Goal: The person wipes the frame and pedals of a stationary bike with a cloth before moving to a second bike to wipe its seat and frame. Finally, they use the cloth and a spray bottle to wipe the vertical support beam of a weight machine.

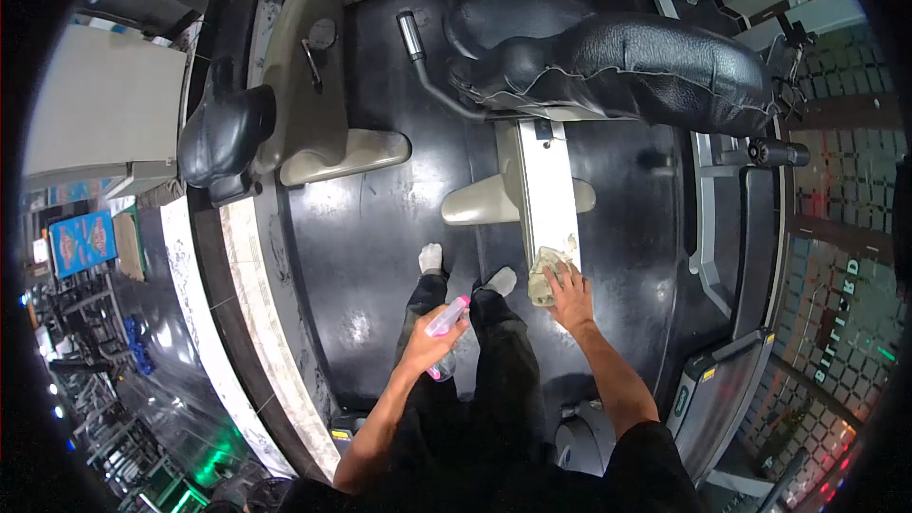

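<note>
My left hand (429, 340) is wrapped round a spray bottle (446, 316) with a pink and clear top, held in front of my legs. My right hand (570, 294) presses a pale, crumpled cloth (542, 277) against the near end of a long white machine beam (549, 195). Fingers lie over the cloth and cover part of it. Above, the beam runs under a black padded seat (627, 62) of an exercise machine. A cream-coloured foot (480, 200) sticks out from the beam's left side.
Left of me stands an exercise bike (309, 76) with a black saddle (226, 136). A bent handle (410, 36) juts out beside the padded seat. Metal machine frames (705, 218) line the right side, before a glass front. My socked feet (497, 279) stand on black rubber flooring (370, 256).
</note>
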Motion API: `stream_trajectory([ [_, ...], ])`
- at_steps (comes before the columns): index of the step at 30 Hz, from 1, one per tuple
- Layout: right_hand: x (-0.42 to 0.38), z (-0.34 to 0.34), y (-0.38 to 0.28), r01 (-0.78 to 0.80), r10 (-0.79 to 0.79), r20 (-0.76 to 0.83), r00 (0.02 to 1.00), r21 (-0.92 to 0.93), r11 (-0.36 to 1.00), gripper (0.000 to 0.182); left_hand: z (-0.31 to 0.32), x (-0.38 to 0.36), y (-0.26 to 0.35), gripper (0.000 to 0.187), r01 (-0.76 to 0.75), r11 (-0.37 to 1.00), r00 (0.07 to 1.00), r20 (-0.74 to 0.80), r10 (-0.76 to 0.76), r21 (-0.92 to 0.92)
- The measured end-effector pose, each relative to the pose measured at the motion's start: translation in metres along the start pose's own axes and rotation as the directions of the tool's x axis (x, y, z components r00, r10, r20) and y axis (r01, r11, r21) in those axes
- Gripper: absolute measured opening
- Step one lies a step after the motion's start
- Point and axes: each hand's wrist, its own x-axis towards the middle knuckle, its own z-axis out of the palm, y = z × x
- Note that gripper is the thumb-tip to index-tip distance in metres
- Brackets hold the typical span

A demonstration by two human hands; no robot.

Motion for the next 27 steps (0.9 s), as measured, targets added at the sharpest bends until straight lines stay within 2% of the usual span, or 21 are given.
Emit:
stream_trajectory([
  [2, 0.004, 0.006, 0.008, 0.029, -0.025, 0.052, 0.998, -0.077, 0.997, 0.081, 0.002, 0.002, -0.003, 0.019, -0.011, 1.000, 1.000, -0.003, 0.011, -0.001],
  [5, 0.009, 0.015, 0.029, 0.131, -0.133, -0.040, 0.990, -0.061, 0.990, 0.078, 0.007, 0.004, -0.009, 0.019, -0.064, 0.998, 0.998, -0.014, 0.064, 0.010],
  [7, 0.013, 0.014, 0.036, 0.117, -0.117, -0.007, 0.993, -0.042, 0.992, 0.070, 0.010, 0.005, -0.008, 0.019, -0.129, 0.990, 0.991, -0.032, 0.131, 0.047],
  [10, 0.018, 0.017, 0.036, 0.030, -0.030, 0.014, 0.999, 0.004, 1.000, 0.058, 0.011, 0.002, -0.004, 0.019, -0.021, 0.999, 1.000, 0.006, 0.021, -0.024],
  [12, 0.024, 0.005, 0.024, -0.033, 0.034, 0.039, 0.999, -0.005, 0.999, 0.048, 0.012, 0.003, -0.006, 0.020, -0.016, 1.000, 1.000, 0.003, 0.016, -0.026],
  [15, 0.044, -0.018, 0.017, -0.116, 0.113, 0.317, 0.942, -0.009, 0.993, 0.045, 0.013, 0.004, -0.007, 0.020, -0.020, 1.000, 1.000, -0.004, 0.019, -0.017],
  [16, 0.061, -0.027, 0.030, -0.183, 0.104, 0.494, 0.863, 0.113, 0.977, 0.043, 0.013, 0.005, -0.007, 0.020, -0.021, 1.000, 1.000, -0.010, 0.021, -0.013],
  [17, 0.082, -0.023, 0.047, -0.169, 0.069, 0.557, 0.828, 0.130, 0.977, 0.044, 0.014, 0.004, -0.003, 0.020, -0.054, 0.998, 0.998, -0.014, 0.054, 0.016],
  [19, 0.114, -0.066, 0.044, -0.268, 0.062, 0.587, 0.807, 0.271, 0.924, 0.049, 0.015, 0.003, 0.008, 0.020, -0.114, 0.990, 0.993, -0.008, 0.115, 0.081],
  [20, 0.125, -0.076, 0.037, -0.306, 0.146, 0.469, 0.871, 0.287, 0.908, 0.047, 0.016, 0.005, 0.008, 0.021, -0.094, 0.993, 0.996, -0.007, 0.094, 0.065],
  [21, 0.134, -0.069, 0.038, -0.289, 0.215, 0.245, 0.946, 0.326, 0.900, 0.042, 0.017, 0.006, 0.008, 0.021, -0.074, 0.996, 0.997, -0.003, 0.074, 0.045],
  [22, 0.141, -0.058, 0.035, -0.220, 0.225, 0.027, 0.974, 0.345, 0.913, 0.041, 0.022, 0.009, 0.007, 0.021, -0.059, 0.998, 0.998, 0.001, 0.059, 0.021],
  [25, 0.159, -0.032, 0.024, -0.173, 0.179, -0.024, 0.983, 0.165, 0.971, 0.041, 0.031, 0.014, 0.005, 0.020, -0.074, 0.997, 0.997, 0.009, 0.074, 0.004],
  [27, 0.143, 0.002, 0.012, -0.079, 0.097, -0.228, 0.969, 0.089, 0.993, 0.041, 0.035, 0.015, 0.006, 0.020, -0.059, 0.998, 0.998, 0.020, 0.058, 0.013],
])
